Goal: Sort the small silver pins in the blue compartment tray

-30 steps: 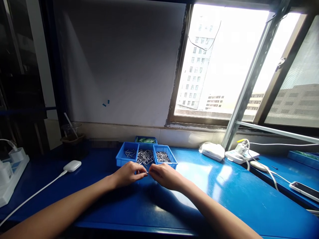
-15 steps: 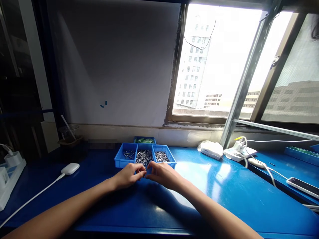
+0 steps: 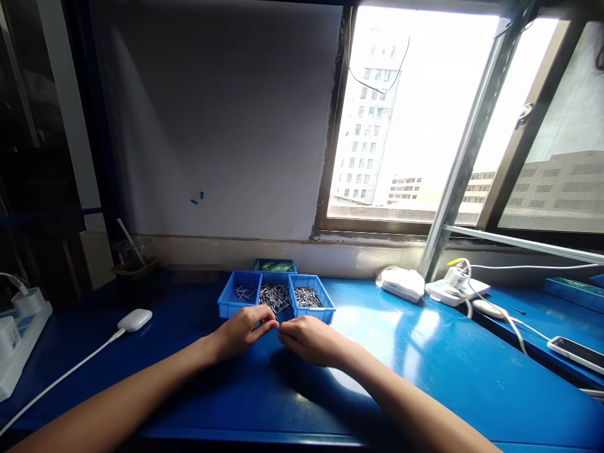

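In front of the blue bins my left hand (image 3: 252,328) and my right hand (image 3: 304,338) meet fingertip to fingertip just above the blue table. Both are closed in a pinch around something small and thin between them, too small to name. Behind them, the left blue bin (image 3: 226,309) holds a few thin dark pins (image 3: 246,292). A dense heap of dark metal pins (image 3: 274,297) lies in the middle. The right blue bin (image 3: 325,311) holds many short metallic pieces (image 3: 306,297). My fingers partly hide the near side of the middle heap.
A fourth bin (image 3: 275,274) with green items stands behind. On the left are a white charging case (image 3: 134,319) with a cable and a power strip (image 3: 28,352). A white packet (image 3: 401,283), a power strip (image 3: 455,290) and a phone (image 3: 578,352) lie to the right.
My right hand's fingers have closed together, and its tips sit slightly lower and further right. My left hand keeps its pinch. The whole view has shifted very slightly.
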A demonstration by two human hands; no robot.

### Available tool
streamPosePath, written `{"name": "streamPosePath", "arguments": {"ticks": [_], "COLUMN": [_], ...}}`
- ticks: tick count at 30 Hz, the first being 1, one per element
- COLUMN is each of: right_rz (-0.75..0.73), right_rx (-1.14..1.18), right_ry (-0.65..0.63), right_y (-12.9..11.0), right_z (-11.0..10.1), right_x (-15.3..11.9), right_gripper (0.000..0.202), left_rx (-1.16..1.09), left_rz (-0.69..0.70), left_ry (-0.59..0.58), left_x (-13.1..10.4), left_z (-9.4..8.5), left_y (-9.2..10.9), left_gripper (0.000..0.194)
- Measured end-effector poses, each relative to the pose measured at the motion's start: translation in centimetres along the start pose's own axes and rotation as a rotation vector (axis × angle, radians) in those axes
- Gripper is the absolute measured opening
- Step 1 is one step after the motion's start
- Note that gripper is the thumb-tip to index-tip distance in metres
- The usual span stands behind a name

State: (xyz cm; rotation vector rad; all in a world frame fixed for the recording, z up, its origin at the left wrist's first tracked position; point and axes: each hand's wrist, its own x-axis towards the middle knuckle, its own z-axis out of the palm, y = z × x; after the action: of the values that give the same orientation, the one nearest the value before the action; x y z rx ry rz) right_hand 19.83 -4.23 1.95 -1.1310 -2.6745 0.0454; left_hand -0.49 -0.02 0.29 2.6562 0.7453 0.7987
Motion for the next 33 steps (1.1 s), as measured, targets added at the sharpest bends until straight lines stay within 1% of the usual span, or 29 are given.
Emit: {"name": "streamPosePath", "arguments": {"ticks": [3, 6, 8, 10, 11, 13, 16, 19, 21, 22, 23, 24, 26, 27, 28, 30, 31, 32, 33], "right_rz": [0.019, 0.065, 0.074, 0.064, 0.058, 0.053, 0.036, -0.02, -0.037, -0.024, 0.009, 0.063, 0.217, 0.311, 0.402, 0.555, 0.595, 0.614, 0.615], "right_rx": [-0.009, -0.013, -0.012, -0.009, -0.008, -0.004, 0.004, 0.008, 0.002, -0.009, -0.026, -0.053, -0.122, -0.16, -0.192, -0.234, -0.254, -0.264, -0.256], "right_ry": [-0.017, 0.058, 0.121, 0.144, 0.134, 0.087, -0.002, -0.043, -0.047, -0.038, -0.019, 0.009, 0.086, 0.118, 0.144, 0.141, 0.158, 0.184, 0.207], "right_y": [0.1, 0.6, 0.9, 1.0, 1.0, 1.0, 0.8, 0.2, -0.2, -0.2, -0.1, 0.2, 1.1, 1.8, 2.5, 3.7, 4.1, 4.3, 4.4], "right_z": [0.0, -0.4, -0.8, -1.1, -1.2, -1.2, -0.9, -0.3, -0.2, -0.3, -0.5, -0.7, -1.5, -1.8, -2.1, -2.5, -2.5, -2.5, -2.5], "right_x": [0.0, 0.0, -0.1, -0.2, -0.2, -0.3, -0.4, -0.3, -0.2, -0.2, -0.1, -0.1, -0.2, -0.2, -0.3, -0.4, -0.5, -0.5, -0.5], "right_gripper": [0.03, 0.03, 0.029, 0.027, 0.027, 0.026, 0.025, 0.023, 0.023, 0.024, 0.024, 0.024, 0.025, 0.026, 0.028, 0.033, 0.033, 0.033, 0.033], "left_rx": [0.134, 0.197, 0.198, 0.184, 0.179, 0.176, 0.142, 0.12, 0.16, 0.192, 0.244, 0.287, 0.315, 0.328, 0.378, 0.481, 0.514, 0.56, 0.581], "left_rz": [0.105, 0.126, 0.126, 0.118, 0.106, 0.06, -0.009, 0.012, 0.019, -0.001, -0.038, -0.11, -0.337, -0.457, -0.581, -0.808, -0.85, -0.934, -1.009], "left_ry": [-0.004, -0.02, -0.072, -0.14, -0.164, -0.173, -0.117, -0.086, -0.109, -0.128, -0.156, -0.186, -0.169, -0.129, -0.062, 0.039, 0.05, 0.067, 0.075], "left_x": [-0.1, 0.0, 0.0, 0.0, -0.1, -0.1, -0.2, -0.1, 0.1, 0.2, 0.3, 0.4, 0.3, 0.0, -0.5, -2.2, -3.4, -4.6, -5.9], "left_z": [-0.3, -0.3, -0.1, 0.3, 0.4, 0.3, -0.1, -0.5, -0.9, -1.5, -2.3, -3.5, -6.9, -9.0, -11.3, -15.4, -17.2, -18.5, -19.5], "left_y": [-0.3, -0.5, -0.3, -0.1, 0.0, 0.2, 0.4, 0.8, 1.3, 1.4, 1.5, 1.3, 0.3, -0.6, -1.8, -4.8, -6.5, -8.0, -9.5], "left_gripper": [0.028, 0.027, 0.022, 0.019, 0.019, 0.02, 0.025, 0.027, 0.031, 0.035, 0.041, 0.044, 0.043, 0.041, 0.042, 0.047, 0.05, 0.051, 0.05]}}
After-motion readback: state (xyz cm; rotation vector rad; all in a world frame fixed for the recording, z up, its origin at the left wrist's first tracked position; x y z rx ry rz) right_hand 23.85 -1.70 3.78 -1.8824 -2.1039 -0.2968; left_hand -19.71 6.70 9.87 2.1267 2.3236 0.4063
